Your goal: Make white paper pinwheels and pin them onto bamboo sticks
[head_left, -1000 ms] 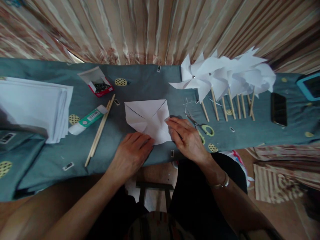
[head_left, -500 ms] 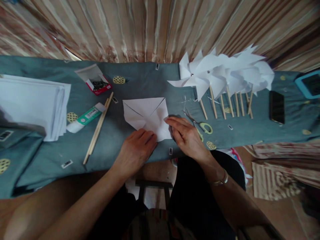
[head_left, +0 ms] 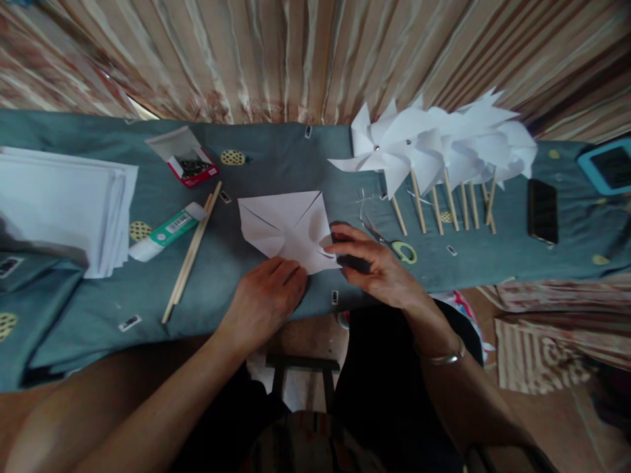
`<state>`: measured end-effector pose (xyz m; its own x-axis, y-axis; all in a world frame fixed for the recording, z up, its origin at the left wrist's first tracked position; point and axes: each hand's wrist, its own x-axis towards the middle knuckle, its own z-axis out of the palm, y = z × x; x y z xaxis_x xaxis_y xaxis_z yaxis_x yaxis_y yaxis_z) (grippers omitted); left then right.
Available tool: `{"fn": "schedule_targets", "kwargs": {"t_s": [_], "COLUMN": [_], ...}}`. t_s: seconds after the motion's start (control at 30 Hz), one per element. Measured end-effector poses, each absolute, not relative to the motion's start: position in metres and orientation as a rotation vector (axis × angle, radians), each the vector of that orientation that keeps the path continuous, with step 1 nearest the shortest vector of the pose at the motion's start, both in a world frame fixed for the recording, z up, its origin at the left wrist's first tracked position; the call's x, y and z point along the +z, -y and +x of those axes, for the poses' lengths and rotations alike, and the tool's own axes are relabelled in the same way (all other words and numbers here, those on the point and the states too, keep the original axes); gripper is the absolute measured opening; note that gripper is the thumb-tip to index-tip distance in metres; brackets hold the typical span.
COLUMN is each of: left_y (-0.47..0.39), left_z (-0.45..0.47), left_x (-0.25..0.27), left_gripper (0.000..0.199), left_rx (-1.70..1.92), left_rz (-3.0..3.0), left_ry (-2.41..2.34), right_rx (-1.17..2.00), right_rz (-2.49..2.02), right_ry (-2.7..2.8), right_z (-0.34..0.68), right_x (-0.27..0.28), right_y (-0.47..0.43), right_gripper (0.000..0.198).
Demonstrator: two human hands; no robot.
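Note:
A white paper sheet (head_left: 296, 223) with slits cut in from its corners lies on the cloth in front of me. My left hand (head_left: 270, 289) is closed at its lower edge, fingers curled together on the paper; the thumb is hidden. At the sheet's lower right corner, my right hand (head_left: 369, 266) has its fingers spread, with fingertips at the paper's slightly raised edge. Scissors (head_left: 404, 251) with pale green handles lie just beyond my right hand, partly covered by it.
Several white paper pinwheels (head_left: 394, 148) on wooden sticks lie at the back right, near a black phone (head_left: 543, 211) and a blue-framed device (head_left: 608, 167). Leftward are a pin box (head_left: 197, 172), a glue stick (head_left: 170, 230), loose wooden sticks (head_left: 192, 256) and a paper stack (head_left: 59, 197).
My right hand has drawn slightly right and its fingers have spread apart. The paper's right corner has lifted a little. My left hand stays at the lower edge.

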<state>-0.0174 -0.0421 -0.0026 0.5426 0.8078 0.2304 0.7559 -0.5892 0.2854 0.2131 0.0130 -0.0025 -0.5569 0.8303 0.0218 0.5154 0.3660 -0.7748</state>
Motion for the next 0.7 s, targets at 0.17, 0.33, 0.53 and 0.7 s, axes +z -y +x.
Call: {"fn": "schedule_targets", "kwargs": {"t_s": [0.17, 0.33, 0.53, 0.7], "left_y": [0.045, 0.048, 0.056, 0.061], "left_z": [-0.018, -0.019, -0.019, -0.022], "left_x": [-0.002, -0.001, -0.008, -0.015], "left_gripper": [0.018, 0.019, 0.021, 0.035], "left_rx": [0.567, 0.616, 0.818, 0.773], "left_rz": [2.646, 2.651, 2.611, 2.561], "left_ry": [-1.351, -1.308, -1.332, -1.275], "right_rx": [1.180, 1.237, 1.101, 0.958], "right_rz": [-1.100, -1.085, -1.126, -1.198], "right_ry": [2.089, 1.983, 1.947, 1.943], "right_z": [0.209, 0.200, 0.181, 0.163], "right_x": [-0.001, -0.003, -0.013, -0.022], "right_y": [-0.011, -0.009, -0.011, -0.017], "right_gripper": [0.017, 0.008, 0.011, 0.007]}}
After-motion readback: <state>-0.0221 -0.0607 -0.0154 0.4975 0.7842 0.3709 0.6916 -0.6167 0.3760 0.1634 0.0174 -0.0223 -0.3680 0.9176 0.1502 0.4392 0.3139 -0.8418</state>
